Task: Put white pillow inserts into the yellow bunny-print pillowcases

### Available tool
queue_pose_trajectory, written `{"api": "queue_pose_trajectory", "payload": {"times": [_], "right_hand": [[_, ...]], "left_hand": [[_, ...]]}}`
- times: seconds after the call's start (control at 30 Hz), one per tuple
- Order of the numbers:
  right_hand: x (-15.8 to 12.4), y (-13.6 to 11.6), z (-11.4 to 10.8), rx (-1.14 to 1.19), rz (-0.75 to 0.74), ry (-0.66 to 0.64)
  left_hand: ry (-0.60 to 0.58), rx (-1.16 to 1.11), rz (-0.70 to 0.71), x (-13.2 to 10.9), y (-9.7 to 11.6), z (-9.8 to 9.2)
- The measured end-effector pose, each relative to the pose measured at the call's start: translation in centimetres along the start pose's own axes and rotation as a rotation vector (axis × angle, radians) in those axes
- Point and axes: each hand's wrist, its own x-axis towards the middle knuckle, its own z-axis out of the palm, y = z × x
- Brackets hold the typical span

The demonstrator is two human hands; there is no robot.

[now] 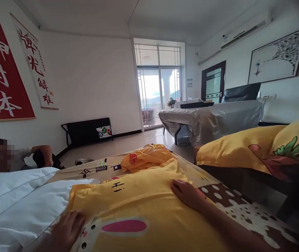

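In front of me on the bed lies a yellow pillow (139, 196) printed with a white rabbit face, a pink ear and the letters "Hi". My left hand (69, 227) rests on its left edge beside the rabbit's face, fingers laid over the cloth. Along the right side, my right hand (186, 194) lies on top of the pillow with its fingers stretched out. Just beyond is a crumpled yellow cloth (149, 157) with an orange print. White pillows (28, 203) lie to the left of my left hand.
A patterned sheet (238, 206) covers the bed. On the right, yellow pillows (233, 147) rest on a dark surface. A person (34, 154) is low at the far left. Farther back stand a plastic-covered desk (212, 119) and a black folded panel (89, 133) against the wall.
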Motion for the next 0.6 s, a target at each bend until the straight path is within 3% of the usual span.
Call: {"api": "queue_pose_trajectory", "payload": {"times": [0.1, 0.17, 0.23, 0.3, 0.37, 0.43, 0.5, 0.6], "right_hand": [[3.0, -0.9, -3.6, -0.207, -0.011, -0.017], [5.5, -3.8, -4.6, -0.275, -0.058, -0.003], [8.2, -7.6, -3.9, -0.253, -0.165, 0.006], [10.6, -10.6, -1.7, -0.169, -0.285, -0.033], [12.3, -11.1, 1.1, -0.098, -0.328, -0.146], [13.0, -8.5, 3.6, -0.046, -0.259, -0.299], [12.8, -3.5, 5.3, 0.035, -0.141, -0.386], [11.7, 4.7, 7.0, 0.141, 0.002, -0.331]], "left_hand": [[0.076, 0.175, 0.025, 2.5, 0.6, -3.5], [0.109, 0.194, 0.044, 5.2, 4.1, -5.1], [0.073, 0.170, 0.112, 8.4, 9.3, -5.6], [0.029, 0.168, 0.152, 11.2, 13.9, -4.8], [-0.122, 0.236, 0.156, 13.0, 15.8, -2.8], [-0.313, 0.314, 0.121, 13.4, 13.9, 0.4], [-0.494, 0.345, 0.056, 12.6, 9.0, 4.4], [-0.657, 0.333, -0.096, 10.8, 0.7, 10.4]]}}
